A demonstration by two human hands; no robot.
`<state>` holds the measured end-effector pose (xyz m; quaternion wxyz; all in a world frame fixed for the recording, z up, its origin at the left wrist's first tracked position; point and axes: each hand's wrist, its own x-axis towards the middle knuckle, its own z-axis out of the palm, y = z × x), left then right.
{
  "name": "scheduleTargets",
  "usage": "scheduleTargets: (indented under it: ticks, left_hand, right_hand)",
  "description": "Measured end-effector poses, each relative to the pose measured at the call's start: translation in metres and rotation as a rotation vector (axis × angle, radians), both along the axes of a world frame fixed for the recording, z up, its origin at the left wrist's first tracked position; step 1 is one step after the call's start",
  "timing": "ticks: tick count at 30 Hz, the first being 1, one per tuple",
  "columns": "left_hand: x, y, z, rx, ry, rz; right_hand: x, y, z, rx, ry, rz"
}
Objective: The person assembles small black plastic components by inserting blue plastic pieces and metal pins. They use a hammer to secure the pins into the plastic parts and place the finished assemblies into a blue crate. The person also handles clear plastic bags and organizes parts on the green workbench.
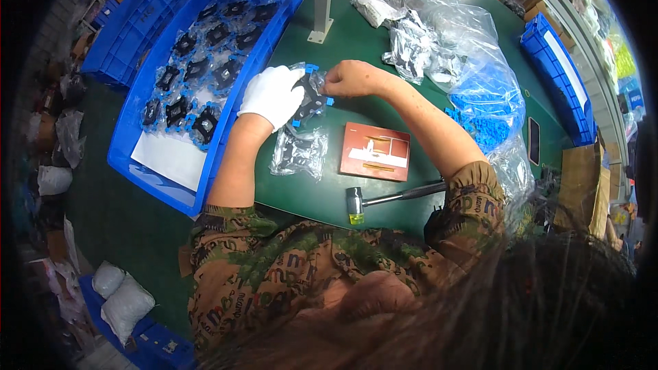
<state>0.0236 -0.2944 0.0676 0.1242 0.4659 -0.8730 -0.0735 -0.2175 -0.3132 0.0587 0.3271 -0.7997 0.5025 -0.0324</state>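
Where both hands meet above the green table (308, 195), a black plastic part with small blue clips, wrapped in a clear crinkled bag (312, 92), sits between them, just right of the large blue plastic crate (164, 188). Left hand (273, 94), white-gloved, cups it from the left, fingers closed on the bag. Right hand (351, 79), bare, pinches the bag's right edge, forearm angled in from the lower right.
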Motion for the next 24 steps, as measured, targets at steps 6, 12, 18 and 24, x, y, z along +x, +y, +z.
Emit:
scheduleTargets:
  ticks: [6,12,18,24]
  left_hand:
    - [-0.003,-0.002,-0.005,0.055,0.003,0.097]
    - [-0.003,-0.003,-0.007,0.094,0.011,0.143]
    - [-0.008,-0.003,-0.009,0.086,0.017,0.219]
    - [-0.016,-0.004,-0.011,0.046,-0.029,0.245]
  right_hand:
    - [-0.004,-0.003,-0.003,0.080,-0.096,-0.010]
    - [-0.011,-0.009,-0.012,0.270,-0.327,-0.085]
    - [-0.019,-0.010,-0.021,0.340,-0.370,-0.125]
    - [-0.019,-0.011,-0.017,0.379,-0.357,-0.111]
